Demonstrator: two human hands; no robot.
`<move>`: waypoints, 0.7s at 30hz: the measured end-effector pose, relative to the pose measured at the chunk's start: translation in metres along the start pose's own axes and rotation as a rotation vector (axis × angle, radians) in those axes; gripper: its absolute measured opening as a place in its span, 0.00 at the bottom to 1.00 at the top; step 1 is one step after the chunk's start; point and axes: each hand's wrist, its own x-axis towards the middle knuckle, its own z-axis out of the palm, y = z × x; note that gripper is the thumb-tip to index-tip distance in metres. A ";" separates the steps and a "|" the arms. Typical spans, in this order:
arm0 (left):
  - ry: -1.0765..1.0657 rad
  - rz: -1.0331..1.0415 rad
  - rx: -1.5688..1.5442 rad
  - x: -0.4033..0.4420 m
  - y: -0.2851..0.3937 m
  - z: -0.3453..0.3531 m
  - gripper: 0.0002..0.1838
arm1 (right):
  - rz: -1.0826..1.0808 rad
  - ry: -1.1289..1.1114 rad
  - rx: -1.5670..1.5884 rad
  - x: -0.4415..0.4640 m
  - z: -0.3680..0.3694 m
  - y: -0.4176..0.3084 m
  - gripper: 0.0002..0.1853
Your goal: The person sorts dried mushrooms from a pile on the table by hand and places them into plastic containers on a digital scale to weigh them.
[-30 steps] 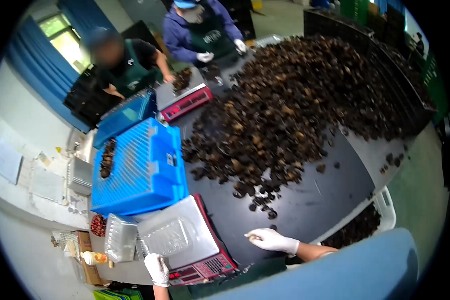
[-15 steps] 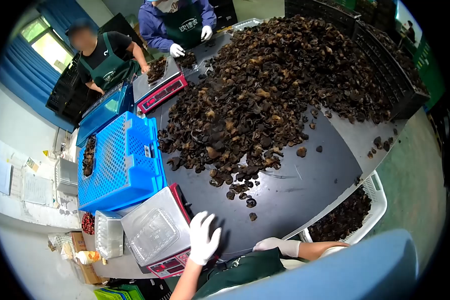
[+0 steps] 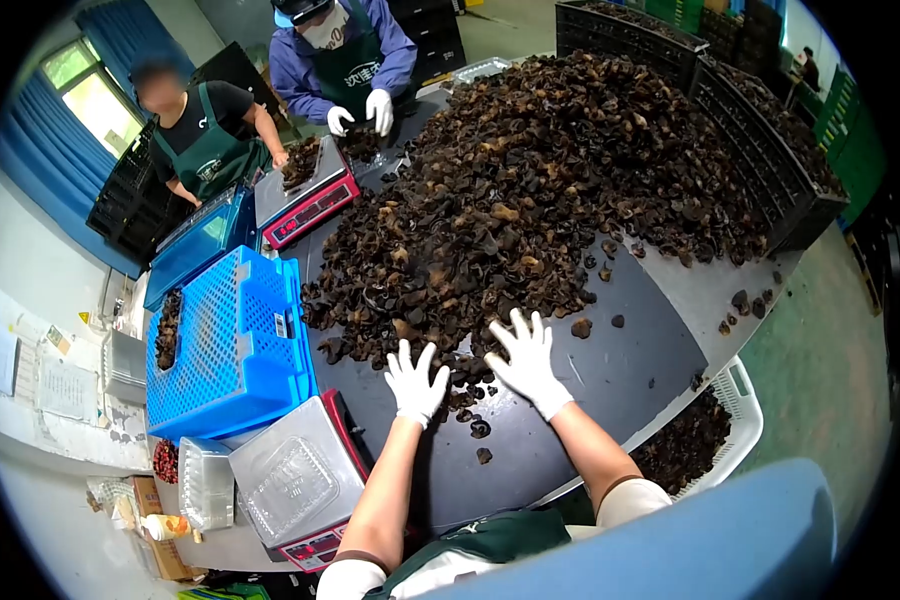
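A large heap of dark brown wood ear mushrooms (image 3: pixel 490 220) covers much of the dark table (image 3: pixel 630 370). My left hand (image 3: pixel 417 385), in a white glove, is at the heap's near edge with its fingers spread. Level with it, my right hand (image 3: pixel 530 365), gloved too, reaches to the same edge, fingers apart. Neither hand grips anything; whether the fingertips touch the mushrooms I cannot tell. Some loose pieces lie between the hands. Left of my left forearm is a red scale (image 3: pixel 315 545) with a clear plastic tray (image 3: pixel 298 482) on its plate.
An upturned blue crate (image 3: pixel 225 345) and stacked clear trays (image 3: pixel 206 483) stand at the left. Two people work across the table by another scale (image 3: pixel 310 212). A white basket (image 3: pixel 745 420) of mushrooms is at lower right; black crates (image 3: pixel 760 150) border the heap.
Both my hands have moved forward to the near edge of the heap, from beside the scale and from the table's front edge. The far co-worker's hands have shifted, and the view has moved slightly.
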 end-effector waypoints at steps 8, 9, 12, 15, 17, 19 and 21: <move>0.207 0.334 -0.242 -0.098 0.007 -0.015 0.14 | -0.487 -0.273 0.235 -0.071 -0.044 -0.017 0.28; 0.248 0.308 -0.290 -0.096 0.004 -0.016 0.15 | -0.506 -0.260 0.277 -0.066 -0.050 -0.016 0.25; 0.409 0.179 -0.404 -0.056 0.001 -0.012 0.15 | -0.391 -0.092 0.422 -0.036 -0.038 -0.005 0.22; 0.158 -0.007 -0.010 -0.028 0.008 -0.009 0.27 | -0.219 -0.029 0.112 0.001 -0.025 -0.009 0.25; 0.024 0.035 0.058 -0.028 0.009 0.002 0.28 | -0.249 -0.156 0.000 -0.003 -0.004 -0.011 0.31; 0.040 0.222 -0.086 -0.046 0.002 0.008 0.24 | -0.401 -0.304 0.183 -0.021 -0.011 -0.025 0.33; 0.066 0.330 -0.277 -0.076 -0.001 0.004 0.18 | -0.510 -0.402 0.290 -0.048 -0.025 -0.035 0.35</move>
